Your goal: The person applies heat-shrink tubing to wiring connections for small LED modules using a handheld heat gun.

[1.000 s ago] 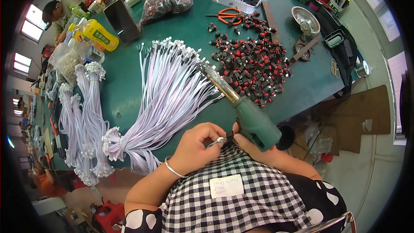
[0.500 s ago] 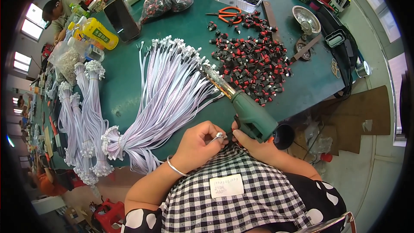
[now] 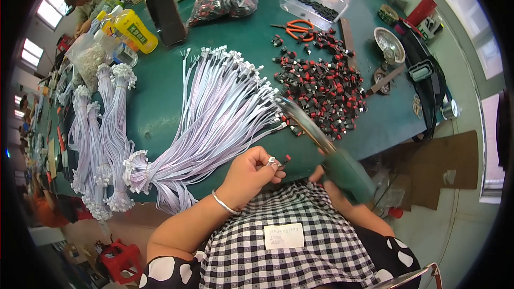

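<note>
My left hand (image 3: 250, 174) is closed, thumb and forefinger pinching a small white plug (image 3: 272, 161). A small black-and-red part (image 3: 285, 160) sticks out just beyond those fingertips; how the two join is too small to tell. My right hand (image 3: 333, 192) is apart from it on the right, partly behind a green hand tool with a metal barrel (image 3: 349, 175). That tool is smeared by motion, and its barrel slants up and left over the table. The hand seems to grip it, with most fingers hidden. Ahead lies a fanned bundle of white ribbon cables (image 3: 209, 112).
A heap of black-and-red parts (image 3: 326, 88) lies beyond the tool. Orange-handled scissors (image 3: 297, 29), a clear tray (image 3: 313, 5), a filled plastic bag (image 3: 225, 0) and a phone (image 3: 166, 17) stand farther back. More tied cables (image 3: 110, 128) hang over the left edge. A person (image 3: 88, 0) sits far left.
My right hand and the green tool have moved right and toward me, away from my left hand. The black-and-red part now shows at the left fingertips. The whole view has shifted slightly.
</note>
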The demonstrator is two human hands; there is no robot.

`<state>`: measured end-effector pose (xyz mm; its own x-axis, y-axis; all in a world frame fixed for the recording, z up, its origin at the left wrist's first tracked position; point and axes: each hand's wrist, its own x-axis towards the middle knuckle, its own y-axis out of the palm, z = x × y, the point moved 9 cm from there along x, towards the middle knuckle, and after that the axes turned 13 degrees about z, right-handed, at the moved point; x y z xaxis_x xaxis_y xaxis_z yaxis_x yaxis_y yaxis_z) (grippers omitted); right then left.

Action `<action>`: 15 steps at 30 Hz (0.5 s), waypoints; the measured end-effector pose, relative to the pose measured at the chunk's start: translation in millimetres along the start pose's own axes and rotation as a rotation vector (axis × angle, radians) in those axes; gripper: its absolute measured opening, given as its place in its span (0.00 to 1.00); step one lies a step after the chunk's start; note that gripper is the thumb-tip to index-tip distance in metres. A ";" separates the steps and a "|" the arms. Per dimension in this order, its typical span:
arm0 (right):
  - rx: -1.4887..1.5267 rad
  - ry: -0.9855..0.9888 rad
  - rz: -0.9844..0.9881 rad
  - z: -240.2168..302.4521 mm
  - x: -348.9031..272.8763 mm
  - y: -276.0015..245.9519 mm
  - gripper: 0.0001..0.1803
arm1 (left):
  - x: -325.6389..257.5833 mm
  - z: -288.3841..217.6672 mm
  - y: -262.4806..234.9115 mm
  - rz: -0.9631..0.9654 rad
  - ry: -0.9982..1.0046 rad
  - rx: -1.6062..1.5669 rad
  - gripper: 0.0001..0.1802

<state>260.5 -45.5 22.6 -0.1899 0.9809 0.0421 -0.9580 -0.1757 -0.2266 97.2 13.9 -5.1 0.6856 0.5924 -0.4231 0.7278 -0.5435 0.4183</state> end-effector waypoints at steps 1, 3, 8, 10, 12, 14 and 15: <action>-0.009 -0.004 0.009 3.0 -8.6 -1.4 0.21 | 1.7 0.9 -1.3 -0.007 -0.001 -0.056 0.04; 0.286 0.139 -0.072 -9.6 -30.7 -8.4 0.24 | 3.5 2.0 -4.6 -0.018 0.010 -0.118 0.04; 0.207 0.317 0.175 -38.6 -61.7 4.7 0.14 | 5.0 3.9 -10.5 -0.034 0.027 -0.100 0.04; 0.109 0.216 0.170 -47.5 -69.2 1.9 0.15 | 5.7 4.1 -9.4 -0.036 0.027 -0.093 0.04; 0.047 -0.425 0.176 -39.4 -81.0 2.4 0.25 | 7.4 4.2 -9.1 -0.031 0.023 -0.081 0.04; -0.001 -0.152 0.117 -56.9 -88.8 1.1 0.25 | 6.8 3.0 -9.7 -0.037 0.029 -0.046 0.04; 0.009 -0.226 0.137 -56.6 -87.7 2.8 0.26 | 6.6 3.4 -9.9 -0.038 0.031 -0.046 0.04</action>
<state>286.6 -127.3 -36.8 -0.3602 0.9046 0.2279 -0.9217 -0.3075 -0.2363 94.6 21.2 -14.7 0.6561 0.6308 -0.4142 0.7511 -0.4930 0.4391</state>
